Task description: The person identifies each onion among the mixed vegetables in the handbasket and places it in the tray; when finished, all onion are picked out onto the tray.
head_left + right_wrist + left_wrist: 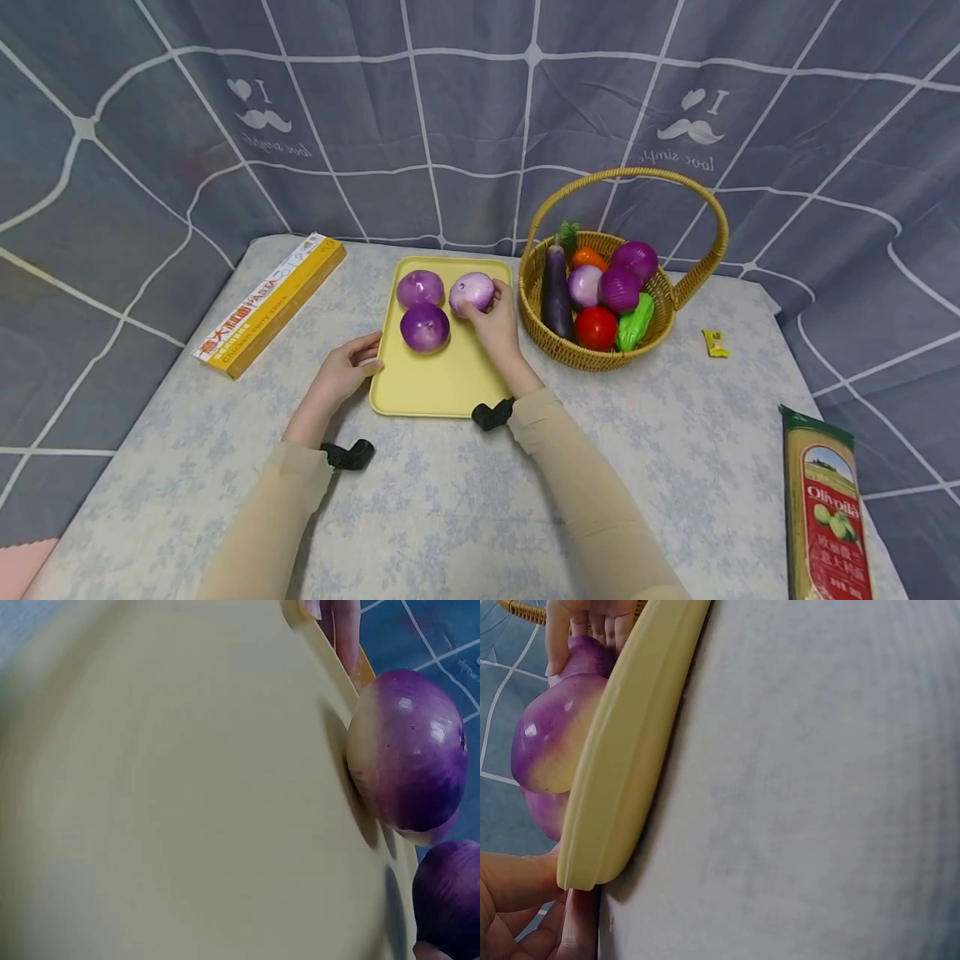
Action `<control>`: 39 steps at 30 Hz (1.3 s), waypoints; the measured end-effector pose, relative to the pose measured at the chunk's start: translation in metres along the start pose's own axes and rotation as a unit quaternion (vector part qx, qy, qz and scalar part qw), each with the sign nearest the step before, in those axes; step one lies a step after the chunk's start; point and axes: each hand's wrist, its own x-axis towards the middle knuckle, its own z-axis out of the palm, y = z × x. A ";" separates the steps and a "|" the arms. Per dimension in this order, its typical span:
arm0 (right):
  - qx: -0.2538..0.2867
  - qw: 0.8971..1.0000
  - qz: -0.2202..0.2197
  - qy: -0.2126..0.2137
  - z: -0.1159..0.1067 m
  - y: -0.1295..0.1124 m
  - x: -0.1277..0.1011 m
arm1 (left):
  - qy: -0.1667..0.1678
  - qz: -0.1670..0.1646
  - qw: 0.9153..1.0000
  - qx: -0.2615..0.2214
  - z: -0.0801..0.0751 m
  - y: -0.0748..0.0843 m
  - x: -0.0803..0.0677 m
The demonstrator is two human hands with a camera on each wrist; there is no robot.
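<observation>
Nearest the viewer, a tall packet of pasta (825, 517) lies at the right front of the worktop (465, 517), well apart from both hands.

Further in, the left hand (347, 371) rests at the left long edge of the yellow tray (442, 383). Its grip looks curled round the rim, thumb on top as the left wrist view suggests, steadying the tray (622, 742) flat on the cloth.

The right hand (491, 321) lies over the tray's right side, fingers pointing away from the person. Its grip is pinching the paler purple onion (472, 292), which sits at the far right corner of the tray, touching or just above the surface; which one cannot be told. So this onion lies straight ahead of the right hand, at its fingertips, and the right hand is plainly the nearer one.

Two more purple onions share the tray: one in the middle (424, 326), just left of the right hand, and one at the far left corner (420, 288).

To the right of the tray, just beside it, stands a wicker basket (675, 292) holding an eggplant (557, 287), a tomato (596, 327), a green vegetable and more onions. A long yellow pasta box (273, 304) lies left of the tray, and a small yellow wrapper (716, 342) right of the basket.
</observation>
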 end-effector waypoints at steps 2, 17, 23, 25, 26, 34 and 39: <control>-0.011 1.000 0.007 -0.002 0.000 0.001 0.001 | -0.001 -0.005 1.000 -0.001 0.000 0.001 0.000; -0.068 0.997 0.028 -0.023 0.000 0.003 0.003 | -0.003 -0.005 1.000 -0.014 0.001 0.002 0.000; -0.108 0.994 0.007 -0.016 -0.002 -0.002 0.000 | -0.002 -0.013 1.000 -0.012 0.001 0.003 0.000; -0.130 0.991 -0.009 -0.014 -0.005 -0.007 -0.003 | -0.001 -0.014 1.000 -0.012 0.002 0.004 0.000; -0.139 0.990 -0.018 -0.015 -0.007 -0.010 -0.006 | 0.000 -0.015 1.000 -0.011 0.002 0.004 0.000; -0.098 0.990 -0.095 -0.024 -0.045 -0.040 -0.032 | -0.007 -0.012 1.000 -0.007 0.002 0.004 -0.002; -0.079 0.988 -0.132 -0.011 -0.075 -0.047 -0.037 | -0.006 -0.006 1.000 -0.002 0.001 0.003 -0.002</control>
